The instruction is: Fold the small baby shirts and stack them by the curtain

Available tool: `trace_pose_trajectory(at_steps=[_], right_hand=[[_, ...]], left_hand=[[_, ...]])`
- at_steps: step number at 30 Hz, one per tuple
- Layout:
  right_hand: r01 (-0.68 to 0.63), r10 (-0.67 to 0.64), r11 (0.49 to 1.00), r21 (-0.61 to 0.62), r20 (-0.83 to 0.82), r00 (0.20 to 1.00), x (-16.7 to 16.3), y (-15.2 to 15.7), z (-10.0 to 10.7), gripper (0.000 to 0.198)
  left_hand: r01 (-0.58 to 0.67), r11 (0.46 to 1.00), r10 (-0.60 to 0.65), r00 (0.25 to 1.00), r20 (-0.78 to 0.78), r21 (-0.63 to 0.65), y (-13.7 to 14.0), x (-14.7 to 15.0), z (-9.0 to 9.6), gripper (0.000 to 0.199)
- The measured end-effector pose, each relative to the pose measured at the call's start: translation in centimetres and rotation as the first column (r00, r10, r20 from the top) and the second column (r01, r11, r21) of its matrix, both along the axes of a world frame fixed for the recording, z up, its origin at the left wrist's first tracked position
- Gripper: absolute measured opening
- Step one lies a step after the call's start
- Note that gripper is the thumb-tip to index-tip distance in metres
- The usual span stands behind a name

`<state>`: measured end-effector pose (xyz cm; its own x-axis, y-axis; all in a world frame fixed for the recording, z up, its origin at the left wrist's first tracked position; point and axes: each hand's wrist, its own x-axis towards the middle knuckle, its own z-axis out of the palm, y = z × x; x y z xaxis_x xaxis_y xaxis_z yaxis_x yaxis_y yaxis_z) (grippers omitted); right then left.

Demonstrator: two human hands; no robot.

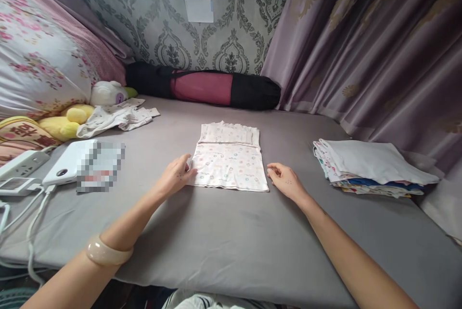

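Observation:
A small white printed garment (229, 167) lies flat on the grey sheet, with its far end folded over in a band. My left hand (176, 174) is at its left edge, thumb and forefinger apart, the thumb over the edge of the cloth. Just off the right edge, my right hand (285, 181) hovers low with loosely bent fingers and nothing in them. Farther right is a stack of folded clothes (375, 162), a white piece on top. A crumpled light printed garment (121, 117) rests at the far left.
A white power bank (68, 164), a blurred packet (101, 167), a power strip (23, 164) and white cables (31, 232) are on the left. Plush toys (68, 119) sit beside a floral pillow (39, 44). A black and red long bag (202, 87) lies along the wall.

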<state>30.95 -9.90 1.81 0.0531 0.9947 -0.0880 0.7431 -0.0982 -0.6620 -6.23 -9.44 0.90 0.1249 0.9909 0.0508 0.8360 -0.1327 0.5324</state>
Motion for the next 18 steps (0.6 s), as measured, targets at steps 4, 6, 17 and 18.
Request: trace_pose_trajectory(at_steps=[4,6,17,18], right_hand=[[0.008,-0.008,1.000,-0.013,0.006,1.000,-0.9,-1.0,0.3,0.032],[-0.001,0.001,1.000,-0.029,0.018,1.000,-1.5,-1.6,0.8,0.032],[-0.166,0.163,0.983,-0.073,-0.046,0.986,-2.3,-3.4,1.9,0.043],[-0.179,0.176,0.981,-0.073,-0.048,0.983,-2.2,-3.4,1.9,0.042]], left_hand=[[-0.054,0.992,0.058,0.998,0.039,-0.111,-0.7,0.4,1.2,0.052],[-0.063,0.985,0.070,0.997,0.041,-0.159,-1.0,0.6,1.8,0.052],[0.129,0.932,-0.057,0.975,0.214,-0.340,-1.5,0.3,3.3,0.048],[0.149,0.922,-0.059,0.966,0.251,-0.358,-1.4,0.2,3.2,0.045]])
